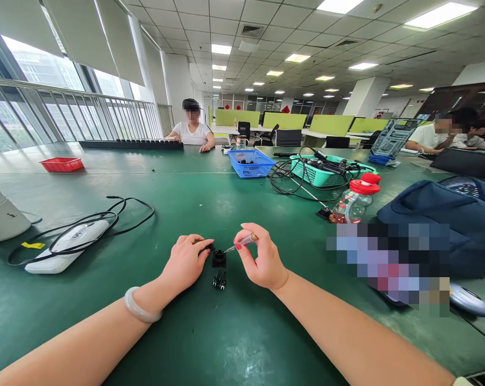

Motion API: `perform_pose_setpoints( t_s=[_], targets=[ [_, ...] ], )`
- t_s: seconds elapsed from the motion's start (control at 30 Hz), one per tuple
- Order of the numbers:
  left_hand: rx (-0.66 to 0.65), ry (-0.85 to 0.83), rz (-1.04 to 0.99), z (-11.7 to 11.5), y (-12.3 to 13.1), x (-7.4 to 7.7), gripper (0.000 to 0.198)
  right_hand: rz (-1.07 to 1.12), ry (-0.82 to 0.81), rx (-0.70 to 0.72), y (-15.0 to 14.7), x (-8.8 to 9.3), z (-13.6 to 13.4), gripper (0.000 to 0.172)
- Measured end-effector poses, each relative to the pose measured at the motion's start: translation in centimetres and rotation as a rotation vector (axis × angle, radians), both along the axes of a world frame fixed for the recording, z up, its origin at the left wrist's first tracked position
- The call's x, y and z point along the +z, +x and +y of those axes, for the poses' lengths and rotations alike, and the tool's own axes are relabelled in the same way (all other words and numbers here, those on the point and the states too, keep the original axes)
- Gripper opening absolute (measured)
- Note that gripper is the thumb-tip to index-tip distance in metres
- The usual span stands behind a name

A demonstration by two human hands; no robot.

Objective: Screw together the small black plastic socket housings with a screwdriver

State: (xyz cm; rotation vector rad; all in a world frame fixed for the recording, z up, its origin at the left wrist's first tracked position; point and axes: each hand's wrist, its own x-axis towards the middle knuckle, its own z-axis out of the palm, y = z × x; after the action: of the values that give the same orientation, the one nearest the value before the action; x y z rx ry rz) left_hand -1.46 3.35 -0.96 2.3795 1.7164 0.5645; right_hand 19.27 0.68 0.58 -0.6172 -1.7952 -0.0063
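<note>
In the middle of the green table lies a small square black plastic part (pixel 219 261) with a round raised centre. My left hand (pixel 188 261) rests at its left side, thumb and index finger closed at its upper left edge. A small screwdriver (pixel 247 239) with a clear handle is pinched in my right hand (pixel 262 261). Its shaft points left and down, and the tip is at the top of the black part; whether it touches a screw is too small to tell. Just nearer to me sits a second small black piece (pixel 219 280) with prongs.
Left are a white power bank (pixel 71 244) with a black cable and a red tray (pixel 61 164). Ahead stand a blue basket (pixel 251 163) and a green basket (pixel 326 174) of cables. To the right are a red-lidded jar (pixel 352 201) and a dark blue bag (pixel 439 220). People sit farther off.
</note>
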Motion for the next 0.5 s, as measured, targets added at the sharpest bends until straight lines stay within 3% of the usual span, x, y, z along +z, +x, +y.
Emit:
perform_pose_setpoints(
  t_s=[0.2, 0.4, 0.5],
  targets=[
    [-0.023, 0.059, -0.037, -0.1, 0.1, -0.2, 0.033, -0.013, 0.006, 0.010, -0.1, 0.1, -0.2, 0.047],
    [-0.334, -0.065, -0.137, -0.9, 0.1, 0.1, 0.047, 0.061, -0.022, -0.071, -0.1, -0.1, 0.0, 0.037],
    [-0.418, -0.089, -0.117, -1.3, 0.0, 0.0, 0.054, 0.114, -0.042, -0.095, -0.1, -0.1, 0.0, 0.031]
  ],
)
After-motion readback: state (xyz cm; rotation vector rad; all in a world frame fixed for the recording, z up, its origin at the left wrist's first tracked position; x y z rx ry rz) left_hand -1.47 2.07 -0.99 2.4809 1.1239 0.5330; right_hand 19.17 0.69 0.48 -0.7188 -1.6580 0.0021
